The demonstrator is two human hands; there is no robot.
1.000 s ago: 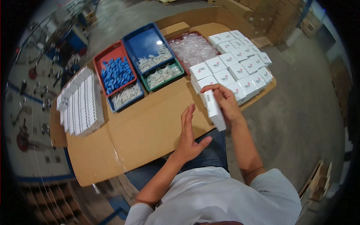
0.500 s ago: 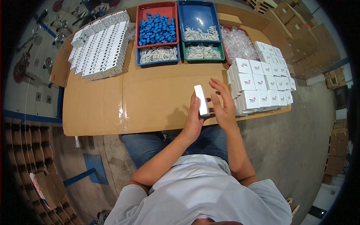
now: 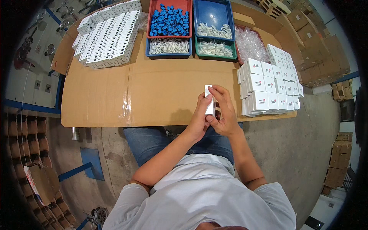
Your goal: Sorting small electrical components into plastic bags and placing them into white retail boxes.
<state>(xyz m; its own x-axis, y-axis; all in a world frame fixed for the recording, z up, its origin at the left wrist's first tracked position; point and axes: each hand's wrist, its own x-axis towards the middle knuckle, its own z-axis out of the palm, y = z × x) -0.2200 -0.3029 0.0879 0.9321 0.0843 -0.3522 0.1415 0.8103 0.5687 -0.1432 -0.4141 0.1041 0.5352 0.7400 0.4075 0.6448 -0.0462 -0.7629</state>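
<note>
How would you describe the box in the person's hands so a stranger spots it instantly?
Find the brown cardboard tabletop, then its near edge, right of centre. There, a slim white box is held between the left hand and right hand. Unlike the white boxes stacked to its right, it is in the hands, apart from the pile.

Pale grey shirt (image 3: 207, 188), short loose sleeves (image 3: 128, 201), blue jeans (image 3: 143, 143), bare forearms (image 3: 164, 155), bare hands (image 3: 197, 122)
</note>
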